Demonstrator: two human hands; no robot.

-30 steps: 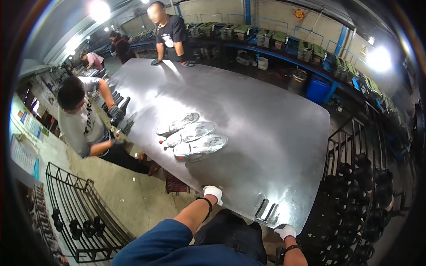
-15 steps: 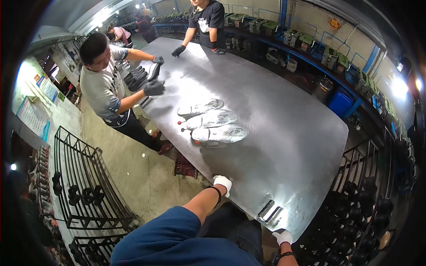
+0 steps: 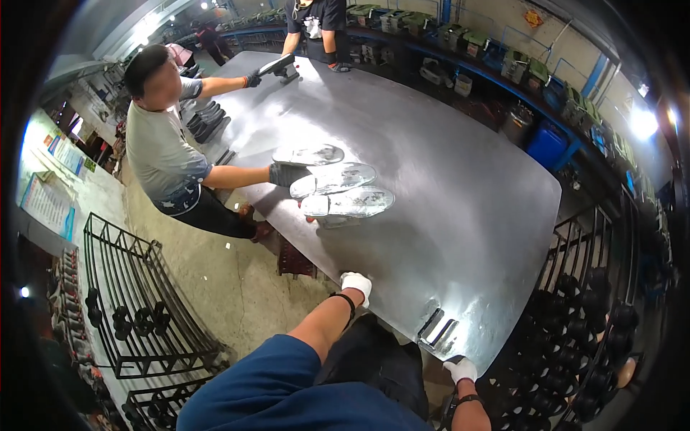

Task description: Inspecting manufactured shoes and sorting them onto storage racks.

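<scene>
My left hand (image 3: 356,286), in a white glove, is closed at the near left edge of the metal table (image 3: 460,215). At the near corner, my right hand (image 3: 461,369), also white-gloved, is curled on the table edge beside a small metal plate with dark slots (image 3: 438,332). Farther up lie three silver sole-shaped metal moulds (image 3: 356,202), side by side and apart from my hands. A co-worker's dark-gloved hand (image 3: 289,174) touches the moulds at their left ends. That person's other hand (image 3: 252,79) holds a dark shoe-shaped piece (image 3: 277,65) over the far end.
Another person (image 3: 316,32) leans on the far edge. Dark shoe-shaped pieces (image 3: 206,121) are stacked by the co-worker. Black metal racks stand at left (image 3: 144,309) and right (image 3: 575,251), the right one holding many black round pieces. A blue barrel (image 3: 548,144) is under the right-hand bench.
The co-worker has reached one hand down to the silver moulds and stretched the other, with the dark piece, toward the far end. The far person's hand has drawn back. My hands stay put.
</scene>
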